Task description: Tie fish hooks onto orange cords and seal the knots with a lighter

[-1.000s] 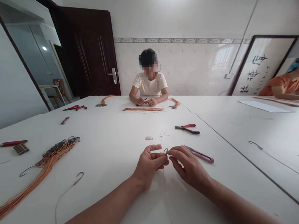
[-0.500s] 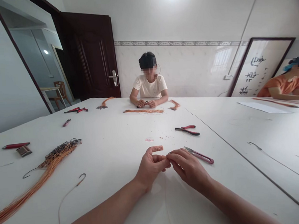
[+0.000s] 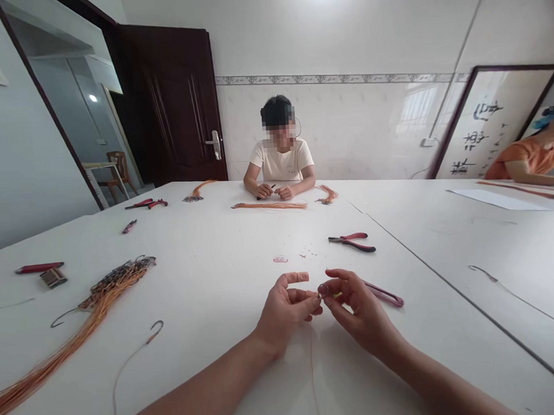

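Note:
At the near middle of the table my left hand (image 3: 286, 313) pinches a small fish hook (image 3: 323, 288) between thumb and forefinger, its other fingers loosely bent. A thin fishing line (image 3: 312, 368) hangs below that hand toward the near edge. My right hand (image 3: 360, 305) meets it from the right, thumb and forefinger closed about the hook's curved part, the remaining fingers slightly spread. The fingertips hide much of the hook's shank. Partly behind the right hand lies a pair of thread snips (image 3: 386, 293); its blades are hidden.
Beyond my hands lie red-handled pliers (image 3: 353, 243) and a small red-printed tag (image 3: 281, 260). On the left are a bundle of hooks on orange lines (image 3: 108, 290), a single hook (image 3: 155, 331), a red tool (image 3: 40, 268) and a small block (image 3: 53, 277). A co-worker (image 3: 281, 160) sits opposite.
My right hand has opened somewhat and turned, its fingers lifting off, so the hook's curve now shows. The left hand keeps its pinch. The whole view has shifted slightly.

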The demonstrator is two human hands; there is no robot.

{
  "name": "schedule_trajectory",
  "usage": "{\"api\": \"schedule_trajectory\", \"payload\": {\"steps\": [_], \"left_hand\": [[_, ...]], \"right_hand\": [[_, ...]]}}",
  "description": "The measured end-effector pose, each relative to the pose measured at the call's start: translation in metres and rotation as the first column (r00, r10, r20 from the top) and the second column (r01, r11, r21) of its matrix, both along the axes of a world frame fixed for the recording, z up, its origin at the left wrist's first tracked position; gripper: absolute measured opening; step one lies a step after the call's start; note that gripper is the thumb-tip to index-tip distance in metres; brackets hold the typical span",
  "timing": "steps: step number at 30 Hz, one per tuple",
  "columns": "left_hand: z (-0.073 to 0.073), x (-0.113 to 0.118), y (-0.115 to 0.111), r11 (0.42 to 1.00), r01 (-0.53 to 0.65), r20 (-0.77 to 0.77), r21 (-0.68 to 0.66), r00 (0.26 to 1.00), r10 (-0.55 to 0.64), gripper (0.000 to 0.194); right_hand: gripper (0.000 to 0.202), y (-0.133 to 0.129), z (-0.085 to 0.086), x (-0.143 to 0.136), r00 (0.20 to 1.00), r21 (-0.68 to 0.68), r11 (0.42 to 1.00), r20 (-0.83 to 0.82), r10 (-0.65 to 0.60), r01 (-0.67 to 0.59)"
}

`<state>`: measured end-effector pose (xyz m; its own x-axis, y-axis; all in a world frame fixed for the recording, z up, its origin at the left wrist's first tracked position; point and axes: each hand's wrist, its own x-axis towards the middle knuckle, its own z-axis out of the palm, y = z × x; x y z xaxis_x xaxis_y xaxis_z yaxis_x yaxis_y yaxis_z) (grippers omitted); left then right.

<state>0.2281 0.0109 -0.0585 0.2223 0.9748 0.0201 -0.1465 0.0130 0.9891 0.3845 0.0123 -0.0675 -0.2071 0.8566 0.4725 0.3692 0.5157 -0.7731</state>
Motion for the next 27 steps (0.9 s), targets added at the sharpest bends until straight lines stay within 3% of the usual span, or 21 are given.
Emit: {"api": "schedule_trajectory", "payload": {"steps": [27], "left_hand": [[-0.002,0.0,-0.005,0.994,0.1,0.085,-0.036,0.992,-0.096,0.046]], "right_hand": [[0.034,-0.004,-0.006,-0.001,0.993,0.02,0.999,0.11,-0.043,0.041]]}}
